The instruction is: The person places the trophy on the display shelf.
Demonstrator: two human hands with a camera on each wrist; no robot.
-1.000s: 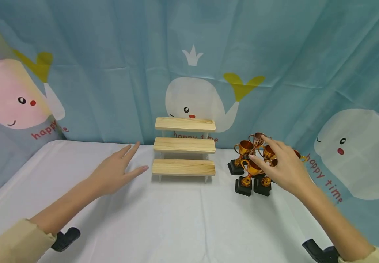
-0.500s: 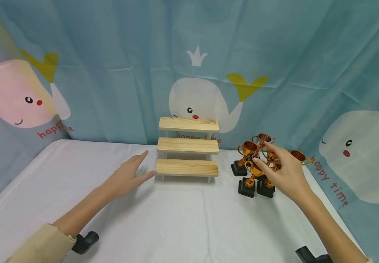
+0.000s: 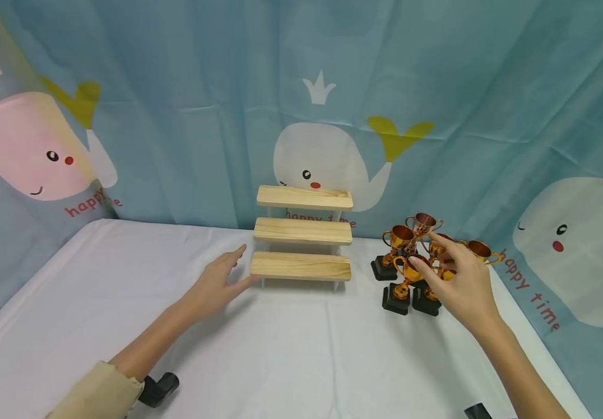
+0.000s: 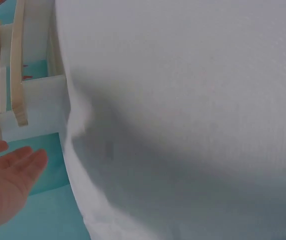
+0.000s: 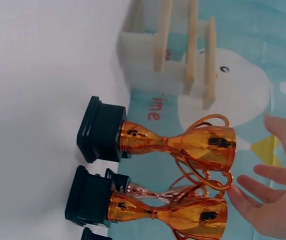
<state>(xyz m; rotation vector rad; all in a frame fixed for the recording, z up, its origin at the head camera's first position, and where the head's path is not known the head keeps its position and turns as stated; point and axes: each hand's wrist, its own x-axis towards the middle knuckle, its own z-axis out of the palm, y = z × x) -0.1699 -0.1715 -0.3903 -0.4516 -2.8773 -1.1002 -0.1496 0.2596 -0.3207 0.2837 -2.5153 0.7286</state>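
Note:
Several small gold-coloured trophy cups with black square bases stand close together at the right of the table. My right hand (image 3: 466,285) hovers over their near right side, thumb and fingers apart, near the rim of the front trophy (image 3: 411,270). In the right wrist view, the spread fingers lie beside the trophy (image 5: 203,145) rims; whether one finger touches a handle I cannot tell. A copper-toned trophy (image 3: 424,222) stands at the back; my hand partly hides others. My left hand (image 3: 214,291) holds nothing and is extended beside the left end of a three-tier wooden shelf (image 3: 301,266).
The shelf stands at the back middle of the table, which has a white cloth (image 3: 291,349). Behind it hangs a blue curtain (image 3: 202,145) with printed whales. Another trophy (image 3: 479,250) stands at the far right of the group, near the curtain.
My left hand has moved right, closer to the shelf's left end. My right hand has lowered slightly beside the trophies. The head view has turned a little to the left.

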